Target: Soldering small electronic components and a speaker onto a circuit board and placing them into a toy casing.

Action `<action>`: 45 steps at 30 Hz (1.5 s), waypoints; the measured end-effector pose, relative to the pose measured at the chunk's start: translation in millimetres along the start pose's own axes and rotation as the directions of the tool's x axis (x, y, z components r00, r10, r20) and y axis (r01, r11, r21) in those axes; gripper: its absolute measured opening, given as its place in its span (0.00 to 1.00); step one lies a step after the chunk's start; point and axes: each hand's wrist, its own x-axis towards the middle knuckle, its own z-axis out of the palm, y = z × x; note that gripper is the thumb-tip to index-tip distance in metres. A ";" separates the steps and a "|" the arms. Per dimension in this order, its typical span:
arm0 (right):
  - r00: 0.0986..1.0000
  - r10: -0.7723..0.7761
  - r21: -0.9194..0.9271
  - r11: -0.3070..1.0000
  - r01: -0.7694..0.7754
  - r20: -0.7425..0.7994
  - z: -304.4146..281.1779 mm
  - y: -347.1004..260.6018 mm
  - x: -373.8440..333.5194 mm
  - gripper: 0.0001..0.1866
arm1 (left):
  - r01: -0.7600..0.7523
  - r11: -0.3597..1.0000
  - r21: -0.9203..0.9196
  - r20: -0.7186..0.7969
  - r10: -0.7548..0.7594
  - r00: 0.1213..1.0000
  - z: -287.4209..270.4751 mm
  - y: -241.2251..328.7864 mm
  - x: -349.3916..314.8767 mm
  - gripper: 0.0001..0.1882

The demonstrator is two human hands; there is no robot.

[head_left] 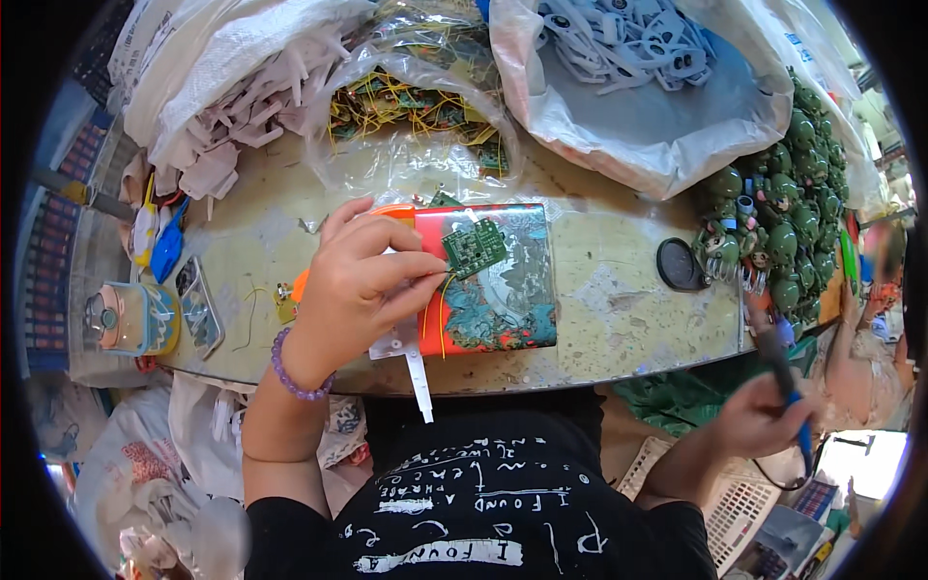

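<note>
My left hand is closed, thumb and fingertips pinching the edge of a small green circuit board. Thin yellow wires hang below that board. Underneath lies a flat red box with a teal pattern on its top. A white plastic part pokes out below my left hand and over the table edge. Off to the right, beyond the table's near edge, my right hand is wrapped round a blue-and-black handled tool. Motion blurs this tool, so its exact kind does not show.
At the back, a clear bag holds wired boards beside sacks of white plastic pieces and white-blue parts. Green round figures pile up at right near a black round lid. A phone and a lidded cup are left.
</note>
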 end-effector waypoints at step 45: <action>0.835 -0.347 0.800 0.575 -0.171 0.428 110.2 -138.8 17.9 0.17 | 0.107 0.977 -0.186 0.028 -0.103 0.994 8.3 8.1 8.5 0.05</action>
